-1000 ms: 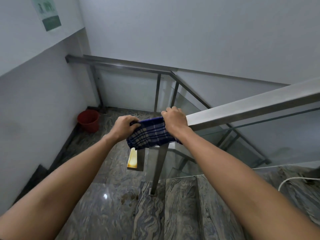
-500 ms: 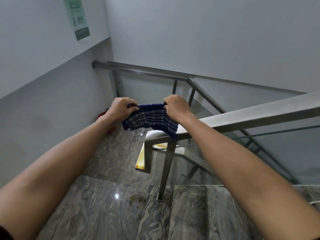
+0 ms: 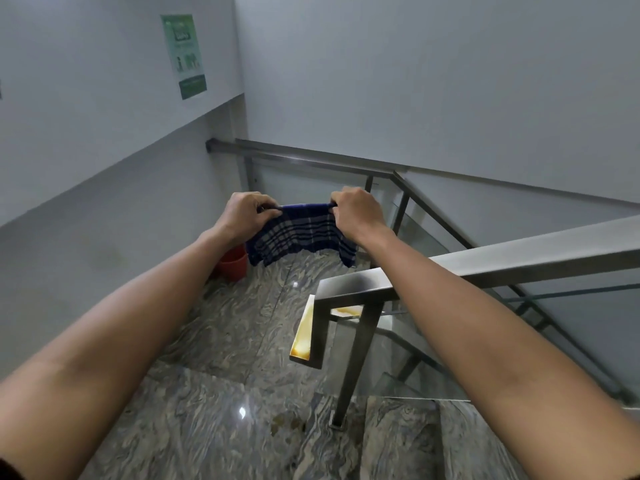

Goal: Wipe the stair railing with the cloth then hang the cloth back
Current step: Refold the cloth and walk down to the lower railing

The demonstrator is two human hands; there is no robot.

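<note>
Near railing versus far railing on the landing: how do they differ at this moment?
The near railing ends in a free bent tip; the far railing is fixed to the wall. The right forearm crosses the near one; nothing touches the far one. The cloth touches neither. Both are square grey metal.

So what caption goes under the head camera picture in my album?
Left hand and right hand stretch a checked cloth above the stair railing.

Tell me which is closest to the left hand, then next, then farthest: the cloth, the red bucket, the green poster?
1. Cloth: gripped by the left hand.
2. Red bucket: on the landing floor, just below that hand.
3. Green poster: high on the left wall.
</note>
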